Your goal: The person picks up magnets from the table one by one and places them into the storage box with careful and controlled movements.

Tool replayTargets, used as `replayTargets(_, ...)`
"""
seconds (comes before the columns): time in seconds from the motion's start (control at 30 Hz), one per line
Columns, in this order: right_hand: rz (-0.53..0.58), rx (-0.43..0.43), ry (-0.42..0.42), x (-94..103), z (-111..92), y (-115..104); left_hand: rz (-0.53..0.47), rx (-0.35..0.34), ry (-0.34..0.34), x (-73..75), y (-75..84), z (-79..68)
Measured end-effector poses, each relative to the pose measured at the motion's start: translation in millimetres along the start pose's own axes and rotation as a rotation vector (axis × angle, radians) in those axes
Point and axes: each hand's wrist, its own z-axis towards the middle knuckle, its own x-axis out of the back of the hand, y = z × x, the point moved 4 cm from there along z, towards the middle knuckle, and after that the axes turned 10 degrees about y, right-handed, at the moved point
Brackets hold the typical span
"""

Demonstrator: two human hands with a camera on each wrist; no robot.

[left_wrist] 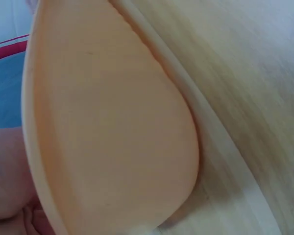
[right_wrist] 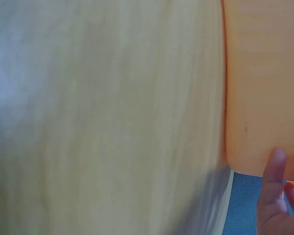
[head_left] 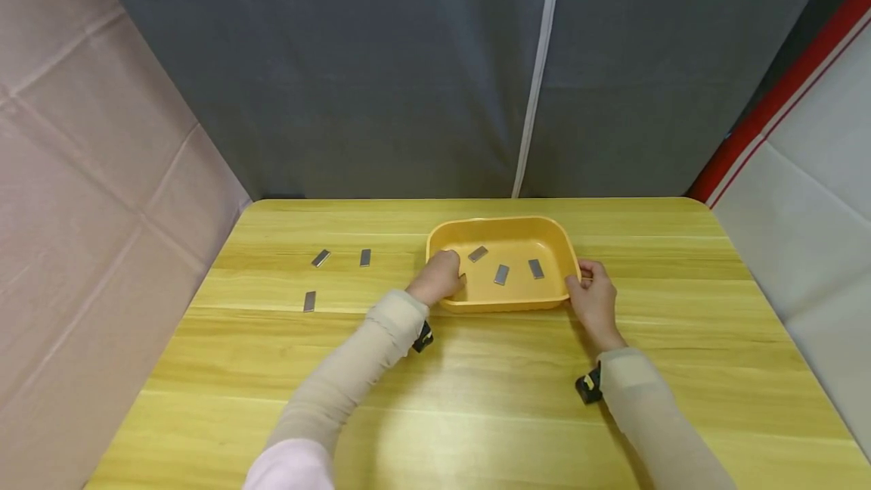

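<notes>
A shallow yellow plastic tray point(head_left: 510, 307) has a small grey rectangular piece point(head_left: 501, 274) lying inside, with a second piece point(head_left: 478, 254) and a third point(head_left: 536, 268) beside it. My left hand point(head_left: 438, 277) grips the tray's left rim, its fingers curled over the edge. At the right end, my right hand point(head_left: 595, 301) pinches the rim. The right wrist view has the thumb point(right_wrist: 273, 169) along the outer wall point(right_wrist: 264, 98). In the left wrist view the outer wall point(left_wrist: 117, 117) fills the middle, and part of the left hand point(left_wrist: 10, 176) shows beyond the rim.
Left of the tray lie three similar grey pieces: one point(head_left: 321, 258) at an angle, another point(head_left: 365, 258) upright to the view, and one point(head_left: 309, 301) nearer me. The wood-grain table point(head_left: 503, 399) meets a dark curtain point(head_left: 381, 74) at its far edge.
</notes>
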Motion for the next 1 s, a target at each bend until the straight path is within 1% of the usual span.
replayTargets(0.13,-0.007,0.004,0.0,0.8,0,0,0.035,0.003,-0.008,-1.0,0.4,1.8)
replayTargets(0.23,-0.01,0.006,-0.004,1.0,0,0,0.028,0.028,-0.021,-2.0,-0.2,2.7)
replayTargets(0.37,-0.003,0.009,-0.007,0.3,0,0,0.061,0.036,-0.024,-3.5,0.1,3.8)
replayTargets(0.57,0.008,0.004,-0.012,-0.5,0,0,0.165,0.026,-0.045,-5.1,2.0,5.4)
replayTargets(0.8,-0.008,0.012,-0.006,0.6,-2,-3,0.239,-0.014,-0.052,-7.4,4.2,6.9)
replayTargets(0.9,-0.014,0.015,-0.003,1.2,-2,-3,0.29,-0.031,-0.051,-9.3,4.6,8.2)
replayTargets(1.0,-0.01,0.014,-0.005,1.3,-2,-4,0.317,-0.026,-0.051,-10.5,5.0,9.1)
